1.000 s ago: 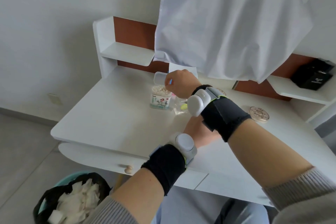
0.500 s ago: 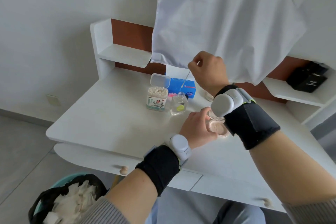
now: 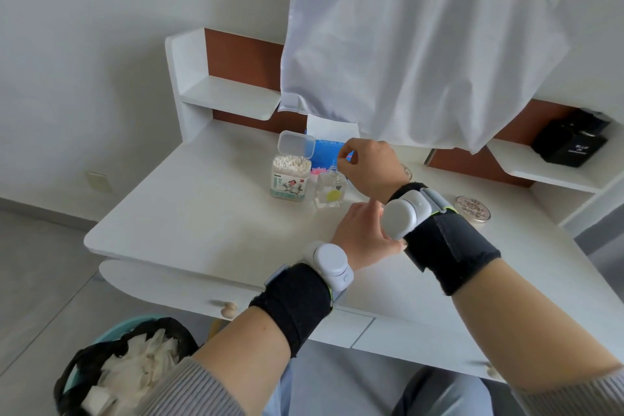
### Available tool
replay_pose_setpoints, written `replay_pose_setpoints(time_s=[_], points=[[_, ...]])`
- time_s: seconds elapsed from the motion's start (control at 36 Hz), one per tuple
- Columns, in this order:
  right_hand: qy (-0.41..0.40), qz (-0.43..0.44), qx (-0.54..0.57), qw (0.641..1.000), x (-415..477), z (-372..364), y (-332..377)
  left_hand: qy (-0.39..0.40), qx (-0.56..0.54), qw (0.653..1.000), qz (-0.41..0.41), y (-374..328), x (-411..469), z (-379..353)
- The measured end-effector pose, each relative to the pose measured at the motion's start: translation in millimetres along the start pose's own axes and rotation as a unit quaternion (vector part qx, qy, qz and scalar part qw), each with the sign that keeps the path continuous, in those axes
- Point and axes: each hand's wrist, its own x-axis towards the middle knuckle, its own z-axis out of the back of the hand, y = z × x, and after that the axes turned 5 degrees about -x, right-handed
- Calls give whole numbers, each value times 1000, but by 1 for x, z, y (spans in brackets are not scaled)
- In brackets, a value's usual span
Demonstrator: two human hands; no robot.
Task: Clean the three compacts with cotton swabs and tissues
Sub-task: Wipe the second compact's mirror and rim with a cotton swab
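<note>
Your right hand pinched what looked like a cotton swab over the little bottle, probably to wet the tip. Your left hand sat low on the desk, but your wrist blocked its grip, so can't tell. One compact lay at 3 o'clock, and the swab jar at the bottle's 9.

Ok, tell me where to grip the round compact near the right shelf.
Probably its rim, from above: the round compact lies flat on the desk, low and disc-shaped, so a pinch across opposite edges suits it best.
</note>
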Motion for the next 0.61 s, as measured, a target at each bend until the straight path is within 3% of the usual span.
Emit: replay_pose_setpoints(time_s=[0.44, 0.61], points=[[-16, 3, 16, 1000, -3, 5, 3, 5, -28, 999, -25, 4, -1, 0], [-122, -20, 100, 987, -11, 20, -4, 5, -67, 997, -22, 2, 2, 3]])
